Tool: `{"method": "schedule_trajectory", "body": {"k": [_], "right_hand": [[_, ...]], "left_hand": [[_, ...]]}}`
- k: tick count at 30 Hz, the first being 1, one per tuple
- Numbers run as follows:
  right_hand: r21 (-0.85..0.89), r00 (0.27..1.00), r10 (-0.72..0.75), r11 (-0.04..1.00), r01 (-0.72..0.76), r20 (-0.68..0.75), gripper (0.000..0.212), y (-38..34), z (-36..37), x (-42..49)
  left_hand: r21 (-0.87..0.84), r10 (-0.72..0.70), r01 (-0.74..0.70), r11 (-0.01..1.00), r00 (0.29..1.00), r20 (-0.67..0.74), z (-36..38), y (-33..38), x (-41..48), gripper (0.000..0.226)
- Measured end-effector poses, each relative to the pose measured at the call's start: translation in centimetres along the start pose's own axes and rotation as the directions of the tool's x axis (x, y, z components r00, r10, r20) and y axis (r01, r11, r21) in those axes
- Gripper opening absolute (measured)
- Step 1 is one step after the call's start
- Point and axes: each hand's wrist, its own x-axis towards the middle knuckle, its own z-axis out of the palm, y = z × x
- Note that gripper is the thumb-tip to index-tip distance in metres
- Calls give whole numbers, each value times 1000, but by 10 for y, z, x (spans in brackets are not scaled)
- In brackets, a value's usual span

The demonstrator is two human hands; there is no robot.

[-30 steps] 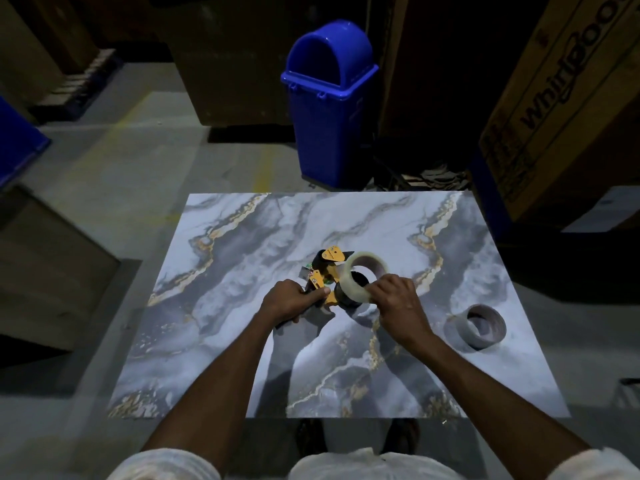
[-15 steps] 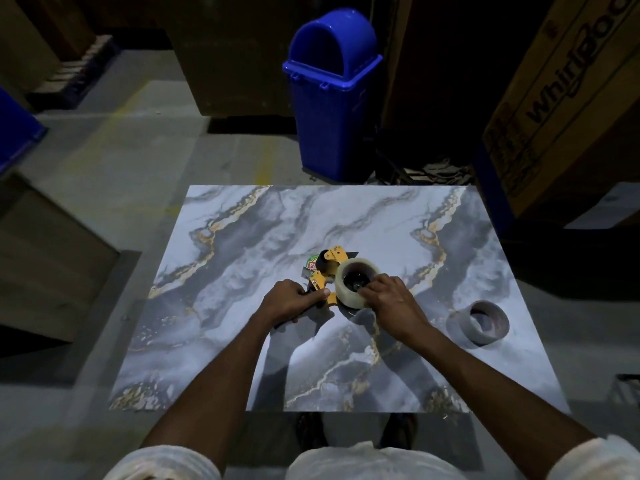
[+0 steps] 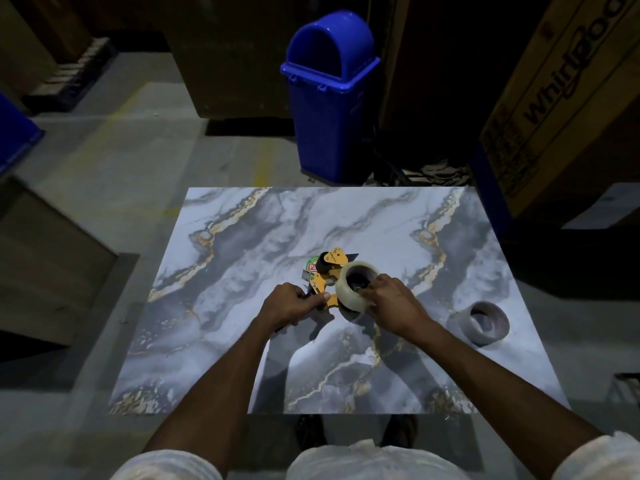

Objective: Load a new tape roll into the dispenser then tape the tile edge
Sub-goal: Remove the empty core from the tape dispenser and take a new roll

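Note:
A yellow and black tape dispenser [image 3: 329, 271] is over the middle of the marble-patterned tile [image 3: 242, 265]. My left hand [image 3: 291, 303] grips its handle. A pale clear tape roll [image 3: 351, 292] sits on the dispenser's hub. My right hand [image 3: 391, 303] holds the roll, with fingers curled over its near rim and into its core. An empty grey tape core [image 3: 483, 322] lies on the tile to the right, apart from both hands.
A blue swing-lid bin [image 3: 329, 95] stands just beyond the tile's far edge. A large cardboard appliance box [image 3: 568, 98] leans at the right. A brown box [image 3: 48, 265] sits on the floor to the left. Grey concrete floor [image 3: 104, 188] surrounds the tile.
The tape roll went from tilted beside the dispenser to seated over its hub. My right hand followed it down and now reaches into the core. My left hand kept its grip.

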Motion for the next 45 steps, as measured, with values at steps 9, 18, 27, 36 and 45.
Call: {"method": "schedule_trajectory", "body": {"k": [9, 18, 27, 36, 45], "right_hand": [[216, 914, 180, 938, -271, 363, 117, 17, -21, 47], [179, 939, 277, 932, -314, 205, 104, 6, -10, 41], [171, 958, 194, 958, -231, 209, 106, 7, -16, 41], [160, 955, 233, 952, -263, 183, 105, -3, -8, 45], [180, 939, 246, 939, -293, 242, 114, 0, 6, 47]], "left_hand": [[101, 13, -10, 995, 1000, -25, -3, 1, 9, 89], [96, 46, -41, 995, 997, -57, 3, -7, 8, 86], [94, 59, -55, 994, 998, -36, -2, -6, 12, 81], [101, 6, -2, 995, 999, -40, -1, -7, 15, 98], [116, 15, -7, 993, 998, -62, -1, -6, 15, 89]]}}
